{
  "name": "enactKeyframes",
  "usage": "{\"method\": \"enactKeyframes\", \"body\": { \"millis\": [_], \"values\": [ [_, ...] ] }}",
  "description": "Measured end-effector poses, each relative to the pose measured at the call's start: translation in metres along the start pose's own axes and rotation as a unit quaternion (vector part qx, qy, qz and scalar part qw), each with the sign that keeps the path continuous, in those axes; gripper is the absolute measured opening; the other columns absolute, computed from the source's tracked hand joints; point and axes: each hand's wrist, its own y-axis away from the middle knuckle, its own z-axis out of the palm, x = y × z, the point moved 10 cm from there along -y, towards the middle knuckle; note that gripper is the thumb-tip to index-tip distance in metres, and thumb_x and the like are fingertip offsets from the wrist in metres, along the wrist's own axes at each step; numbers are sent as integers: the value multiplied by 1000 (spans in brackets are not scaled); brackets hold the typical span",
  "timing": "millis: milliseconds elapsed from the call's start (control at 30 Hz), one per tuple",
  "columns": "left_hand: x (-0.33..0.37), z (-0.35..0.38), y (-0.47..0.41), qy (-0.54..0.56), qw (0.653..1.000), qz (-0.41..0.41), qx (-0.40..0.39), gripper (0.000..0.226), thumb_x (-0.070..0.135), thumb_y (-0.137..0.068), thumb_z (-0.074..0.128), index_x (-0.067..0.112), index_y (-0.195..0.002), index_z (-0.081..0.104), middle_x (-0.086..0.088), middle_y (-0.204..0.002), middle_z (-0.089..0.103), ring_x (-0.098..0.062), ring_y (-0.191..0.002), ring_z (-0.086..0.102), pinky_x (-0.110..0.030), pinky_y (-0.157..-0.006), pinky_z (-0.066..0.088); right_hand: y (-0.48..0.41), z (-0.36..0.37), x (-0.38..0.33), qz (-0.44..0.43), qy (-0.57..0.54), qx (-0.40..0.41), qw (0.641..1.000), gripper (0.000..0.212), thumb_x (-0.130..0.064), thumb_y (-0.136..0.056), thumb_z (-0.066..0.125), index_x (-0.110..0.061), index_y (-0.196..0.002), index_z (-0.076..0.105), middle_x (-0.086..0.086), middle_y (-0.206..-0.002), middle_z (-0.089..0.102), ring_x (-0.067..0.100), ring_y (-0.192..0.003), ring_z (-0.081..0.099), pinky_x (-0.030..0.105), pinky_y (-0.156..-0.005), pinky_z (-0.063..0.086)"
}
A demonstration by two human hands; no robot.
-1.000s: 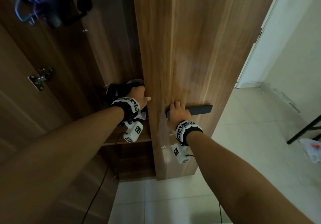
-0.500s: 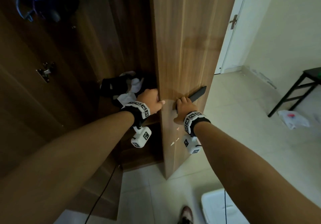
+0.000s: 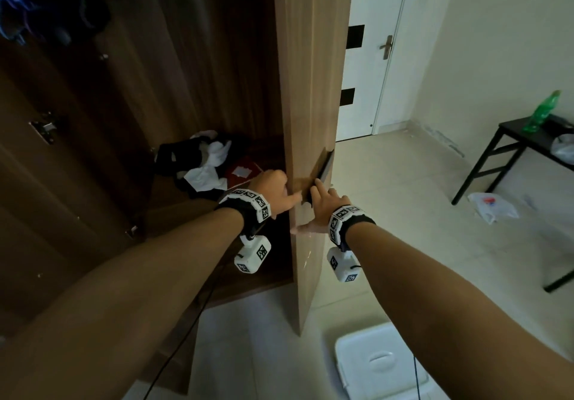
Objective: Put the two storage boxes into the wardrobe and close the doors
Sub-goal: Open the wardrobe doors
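Observation:
The wardrobe's right door (image 3: 310, 95) stands edge-on to me, swung wide. My left hand (image 3: 273, 193) grips its free edge from the inside. My right hand (image 3: 323, 205) has its fingers hooked on the lower end of the dark bar handle (image 3: 324, 167), with the thumb spread against the door face. A white storage box (image 3: 379, 365) with a lid sits on the floor at the bottom right, under my right forearm. I see no second box. The wardrobe shelf (image 3: 174, 201) is exposed.
Black and white clothes (image 3: 202, 163) and a red item (image 3: 243, 168) lie on the shelf. The left wardrobe door (image 3: 46, 182) hangs open at left. A white room door (image 3: 372, 58), a black table (image 3: 528, 139) with a green bottle (image 3: 542, 111), and a plastic bag (image 3: 492, 208) on the floor are at right.
The right door has swung further open, from nearly face-on to edge-on. Both hands stayed on it. The room, the table and the white box have come into view.

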Motion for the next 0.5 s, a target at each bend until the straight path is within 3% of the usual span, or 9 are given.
{"method": "enactKeyframes", "body": {
  "millis": [133, 267, 400, 500],
  "values": [
    [44, 20, 5, -22, 999, 27, -12, 36, 46, -81, 61, 16, -62, 64, -1, -49, 66, -13, -36, 65, -35, -42, 60, 10, 3, 29, -8, -6, 46, 999, 123, -97, -60, 46, -16, -152, 27, 0, -169, 3, 30, -145, 34, 52, -106, 43],
    [89, 46, 11, -63, 997, 35, 17, 41, 48, -85, 54, 15, -62, 63, -1, -52, 65, -16, -43, 66, -30, -48, 60, 25, 7, 66, -47, -43, 84, 994, 106, -82, -66, 60, -16, -144, 35, 2, -168, 9, 29, -135, 47, 48, -98, 50],
    [145, 67, 3, -119, 987, 96, 58, 48, 52, -84, 48, 17, -52, 53, 5, -44, 54, -11, -40, 55, -20, -43, 38, 41, 11, 104, -60, -123, 96, 986, 99, -58, -70, 72, -24, -152, 29, -3, -167, 14, 26, -128, 55, 47, -91, 55],
    [180, 82, -8, -156, 979, 115, 65, 49, 55, -83, 47, 18, -51, 51, 6, -46, 51, -14, -43, 53, -21, -45, 36, 52, 14, 134, -29, -156, 93, 983, 98, -47, -73, 73, -25, -155, 23, 0, -158, 38, 26, -117, 62, 45, -88, 58]
  ]
}}
